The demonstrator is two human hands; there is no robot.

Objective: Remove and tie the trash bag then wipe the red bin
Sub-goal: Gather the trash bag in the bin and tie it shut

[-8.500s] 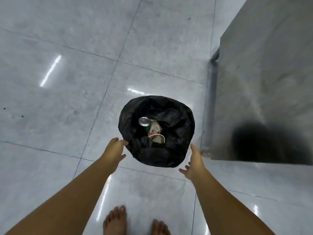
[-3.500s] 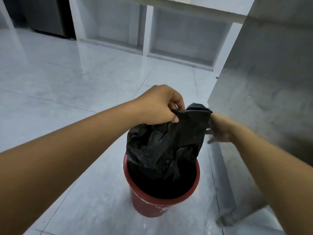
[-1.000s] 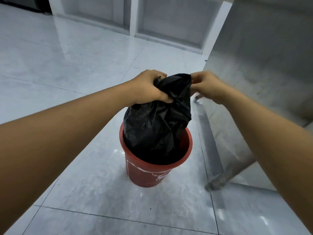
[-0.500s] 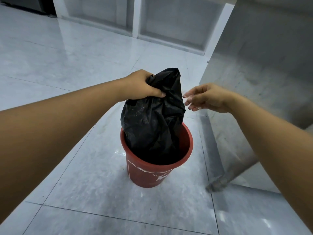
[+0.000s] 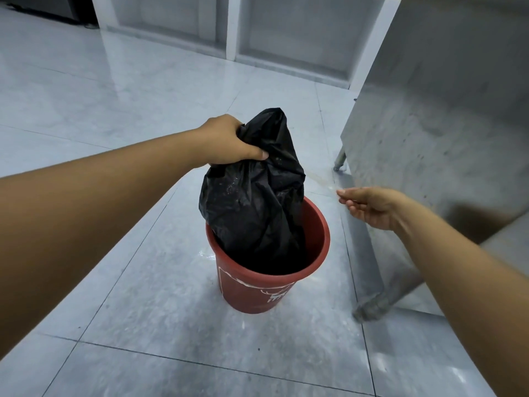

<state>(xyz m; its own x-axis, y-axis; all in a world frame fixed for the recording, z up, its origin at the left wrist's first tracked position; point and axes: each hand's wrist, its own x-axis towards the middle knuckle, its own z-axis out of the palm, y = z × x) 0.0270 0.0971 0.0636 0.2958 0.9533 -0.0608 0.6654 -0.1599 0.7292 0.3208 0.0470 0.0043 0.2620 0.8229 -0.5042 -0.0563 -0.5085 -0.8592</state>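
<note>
A black trash bag (image 5: 254, 202) stands gathered and partly lifted out of the red bin (image 5: 257, 285), its lower part still inside the rim. My left hand (image 5: 229, 141) grips the bag near its bunched top, which sticks up beside my fingers. My right hand (image 5: 369, 206) hovers to the right of the bin, apart from the bag, fingers loosely extended and holding nothing. The bin sits on a glossy grey tiled floor and has white markings on its front.
A grey stone-look counter side panel (image 5: 435, 110) with a metal leg (image 5: 340, 159) stands close to the right of the bin. White cabinets (image 5: 286, 32) line the far wall. Tiled floor (image 5: 114, 96) spreads to the left and front.
My right hand let go of the bag's top and dropped down to the right. My left hand keeps its grip and holds the bag slightly higher.
</note>
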